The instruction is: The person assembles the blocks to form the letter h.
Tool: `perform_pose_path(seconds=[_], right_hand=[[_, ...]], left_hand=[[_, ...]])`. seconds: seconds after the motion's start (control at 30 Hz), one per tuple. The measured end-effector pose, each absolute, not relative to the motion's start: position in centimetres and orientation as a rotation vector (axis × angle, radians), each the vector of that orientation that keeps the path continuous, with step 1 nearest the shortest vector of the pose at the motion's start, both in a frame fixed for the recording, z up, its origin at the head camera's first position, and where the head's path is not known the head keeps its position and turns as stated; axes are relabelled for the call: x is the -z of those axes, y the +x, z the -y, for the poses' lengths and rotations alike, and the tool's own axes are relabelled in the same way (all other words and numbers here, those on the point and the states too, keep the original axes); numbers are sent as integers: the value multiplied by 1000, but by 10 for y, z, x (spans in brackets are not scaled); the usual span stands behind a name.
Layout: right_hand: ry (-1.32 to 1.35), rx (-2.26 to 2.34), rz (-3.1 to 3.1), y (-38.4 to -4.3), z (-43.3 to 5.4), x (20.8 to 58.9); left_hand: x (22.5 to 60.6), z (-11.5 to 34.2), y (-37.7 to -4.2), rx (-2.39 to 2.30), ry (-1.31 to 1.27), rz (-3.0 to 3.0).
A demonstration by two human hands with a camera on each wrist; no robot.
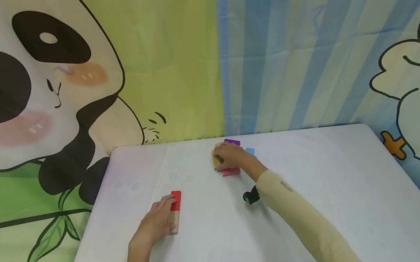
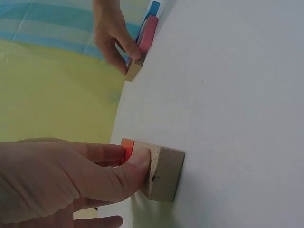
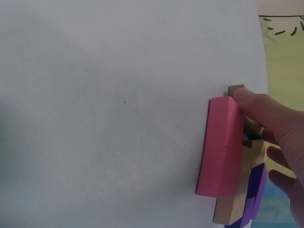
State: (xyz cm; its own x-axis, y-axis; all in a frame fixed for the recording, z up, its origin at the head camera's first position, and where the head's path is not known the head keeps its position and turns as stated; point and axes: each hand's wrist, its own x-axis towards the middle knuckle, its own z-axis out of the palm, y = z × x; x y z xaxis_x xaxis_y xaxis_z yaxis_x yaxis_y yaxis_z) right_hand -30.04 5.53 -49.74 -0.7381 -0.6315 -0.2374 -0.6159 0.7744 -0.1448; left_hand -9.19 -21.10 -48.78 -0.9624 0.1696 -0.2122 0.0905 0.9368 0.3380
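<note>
My left hand is at the left of the white table, its thumb on a plain wooden block and its fingertips at a red block. These two blocks lie end to end in one line. Farther back, my right hand pinches a plain wooden block at the left side of a small cluster. A pink block lies along the cluster's near side. Behind it are another plain wooden block and a purple block. A light blue block shows to the right, partly hidden by the hand.
The white table ends at a back edge just behind the cluster. A cartoon-printed cloth hangs behind it. Black wrist-camera mounts stick out from both wrists.
</note>
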Motion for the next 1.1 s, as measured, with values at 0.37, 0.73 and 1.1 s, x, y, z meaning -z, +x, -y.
perform_pose_path(seconds=[0.37,0.73,1.1], right_hand=[[-1055,179,-2724,-297,-58,498],[-1148,221,-2746,-293,-55,498],[-1155,450,-2721,-282,-26,494]], left_hand=[[490,213,-92,-536,152,-2820],[486,213,-90,-519,167,-2815],[486,214,-92,-509,171,-2807]])
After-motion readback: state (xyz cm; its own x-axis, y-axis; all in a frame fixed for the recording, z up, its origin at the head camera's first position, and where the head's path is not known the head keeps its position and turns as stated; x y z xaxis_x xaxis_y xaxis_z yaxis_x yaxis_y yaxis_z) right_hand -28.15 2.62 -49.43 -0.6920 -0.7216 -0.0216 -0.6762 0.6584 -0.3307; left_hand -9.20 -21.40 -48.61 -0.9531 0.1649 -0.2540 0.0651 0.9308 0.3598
